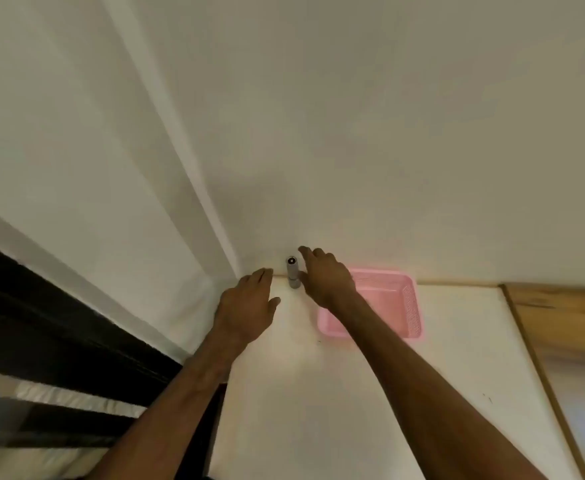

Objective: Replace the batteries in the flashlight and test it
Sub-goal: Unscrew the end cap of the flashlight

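Both hands are open, holding nothing: right hand [325, 278] at the torch's [293, 271] 3 o'clock, left hand [249, 303] at 8. Torch stands upright against the wall; grip it low, avoid toppling it toward the tray [412, 306].

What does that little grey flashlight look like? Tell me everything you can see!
The flashlight is a small grey tube that looks like metal. It stands upright on the white table, close to the wall, left of the pink basket. Its round top end has a dark ring with a pale dot. The base looks slightly wider. The right hand is right beside it, perhaps touching; the left hand stays apart.
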